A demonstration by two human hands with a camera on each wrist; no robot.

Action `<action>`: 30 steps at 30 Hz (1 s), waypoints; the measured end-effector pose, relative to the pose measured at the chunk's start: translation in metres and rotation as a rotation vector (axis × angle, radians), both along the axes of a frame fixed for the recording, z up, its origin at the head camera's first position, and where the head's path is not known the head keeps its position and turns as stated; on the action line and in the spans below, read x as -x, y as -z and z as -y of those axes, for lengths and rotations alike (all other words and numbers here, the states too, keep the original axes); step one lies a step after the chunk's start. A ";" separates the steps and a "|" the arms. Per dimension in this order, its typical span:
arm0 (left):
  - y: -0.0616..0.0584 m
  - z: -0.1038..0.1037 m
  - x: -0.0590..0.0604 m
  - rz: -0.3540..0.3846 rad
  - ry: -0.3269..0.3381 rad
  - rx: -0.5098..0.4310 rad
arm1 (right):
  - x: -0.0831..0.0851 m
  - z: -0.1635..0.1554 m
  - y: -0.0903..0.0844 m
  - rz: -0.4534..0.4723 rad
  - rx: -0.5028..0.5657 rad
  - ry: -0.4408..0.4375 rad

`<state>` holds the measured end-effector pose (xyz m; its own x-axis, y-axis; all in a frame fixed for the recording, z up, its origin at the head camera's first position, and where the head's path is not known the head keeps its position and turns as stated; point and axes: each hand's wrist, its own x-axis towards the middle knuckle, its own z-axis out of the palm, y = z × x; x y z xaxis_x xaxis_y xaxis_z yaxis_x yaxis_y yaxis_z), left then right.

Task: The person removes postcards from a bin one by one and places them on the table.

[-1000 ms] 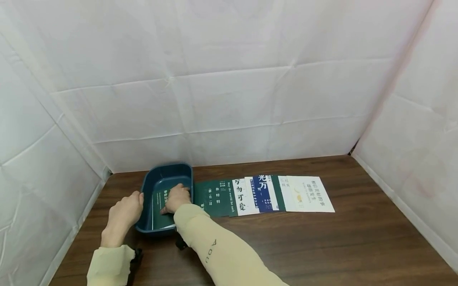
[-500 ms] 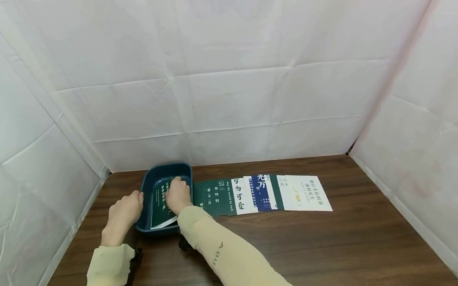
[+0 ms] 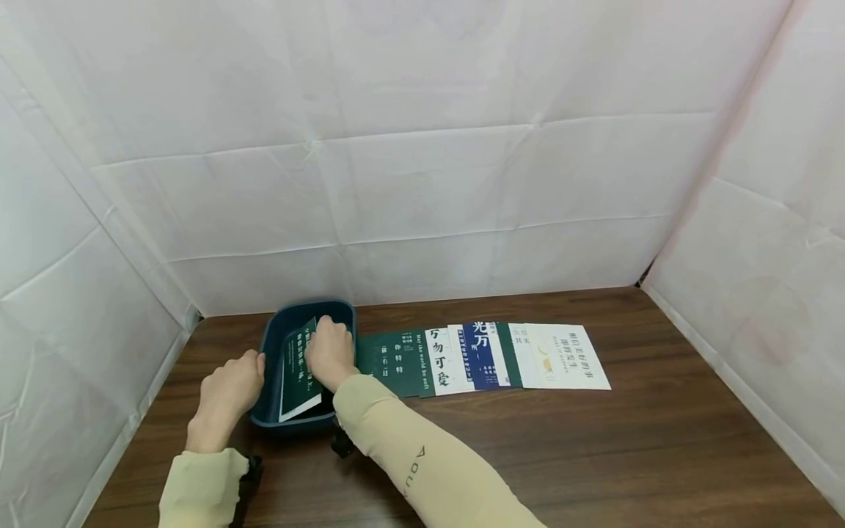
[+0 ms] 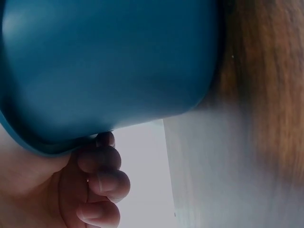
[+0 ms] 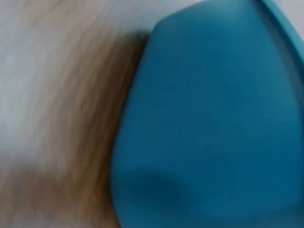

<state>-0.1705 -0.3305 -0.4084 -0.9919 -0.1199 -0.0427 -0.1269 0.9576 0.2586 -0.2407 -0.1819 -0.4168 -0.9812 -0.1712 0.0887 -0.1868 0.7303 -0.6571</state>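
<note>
A dark blue plastic bin (image 3: 290,427) stands at the table's back left, its outer wall filling much of the left wrist view (image 4: 114,61) and the right wrist view (image 5: 204,114). My left hand (image 3: 231,389) grips its left rim; curled fingers (image 4: 109,183) show under the rim. Inside the bin, a dark green card (image 3: 293,385) with white Chinese lettering is raised at a tilt. My right hand (image 3: 330,352) pinches its right side, the fingertips hidden behind the knuckles. Whether one card or several are pinched, I cannot tell.
Right of the bin, overlapping cards lie in a row: a green card (image 3: 383,359), a white card with black characters (image 3: 439,363), a blue one (image 3: 485,359) and a white card (image 3: 571,359) at the right end. White sheeting (image 3: 422,183) walls the back and sides of the wooden table (image 3: 594,455).
My right hand has gone from spread fingers on the cards in the bin to pinching the green card, whose right side has come up. The left hand stays on the rim.
</note>
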 end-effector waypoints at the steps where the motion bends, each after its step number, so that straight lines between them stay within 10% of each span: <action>1: 0.000 0.001 0.000 -0.004 0.003 0.002 | 0.001 -0.001 0.000 -0.030 -0.031 -0.024; 15: -0.003 0.001 -0.001 0.000 0.012 -0.001 | -0.002 -0.007 -0.009 -0.296 -0.484 -0.175; 30: -0.001 0.001 -0.001 0.010 0.000 0.004 | 0.009 -0.036 -0.023 0.003 0.104 -0.081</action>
<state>-0.1698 -0.3314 -0.4074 -0.9913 -0.1205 -0.0522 -0.1299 0.9587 0.2532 -0.2502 -0.1454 -0.3936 -0.9649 -0.2396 0.1076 -0.2404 0.6405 -0.7294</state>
